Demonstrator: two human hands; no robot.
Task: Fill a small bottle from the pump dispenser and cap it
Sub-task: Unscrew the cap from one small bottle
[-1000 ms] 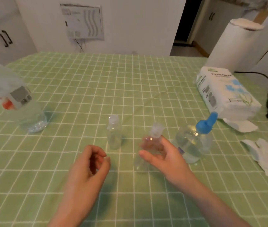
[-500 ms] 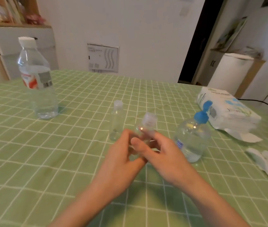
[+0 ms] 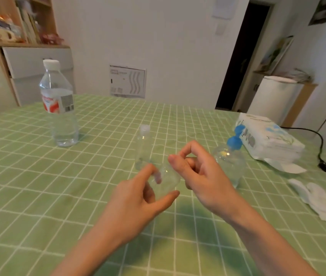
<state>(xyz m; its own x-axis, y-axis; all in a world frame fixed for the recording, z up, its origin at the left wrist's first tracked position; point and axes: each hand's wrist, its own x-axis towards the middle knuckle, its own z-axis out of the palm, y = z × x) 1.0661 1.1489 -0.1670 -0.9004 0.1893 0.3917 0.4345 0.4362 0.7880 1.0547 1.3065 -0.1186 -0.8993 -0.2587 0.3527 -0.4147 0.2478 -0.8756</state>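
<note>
- While the large water bottle (image 3: pixel 60 116) at ten o'clock from the hands has no part in this step, it stands well apart and can stay where it is.
- The left hand (image 3: pixel 136 204) holds the small bottle (image 3: pixel 166 179) above the green checked table (image 3: pixel 38 186), thumb below and fingertips curled over its clear body. The bottle is tilted, and its mouth is too blurred to read.
- I judge the step to be opening the bottle for filling. The left grip should sit low on the body and bring the neck upright.
- A second small bottle (image 3: pixel 143 154), white-capped, stands at twelve o'clock just behind the left fingers. Keep clear of it, since it looks light enough to tip.
- The right hand (image 3: pixel 203 176) hangs just beside the held bottle, at its three o'clock. Its fingers are curled and the thumb tip meets the forefinger. Whether a cap sits in that pinch cannot be told.
- If a cap is there, set it down close by at six o'clock, where it is easy to find.
- The pump dispenser (image 3: pixel 235 164), with its blue head, stands at two o'clock, partly behind the right hand. Bring the open mouth right under the spout before pressing.
</note>
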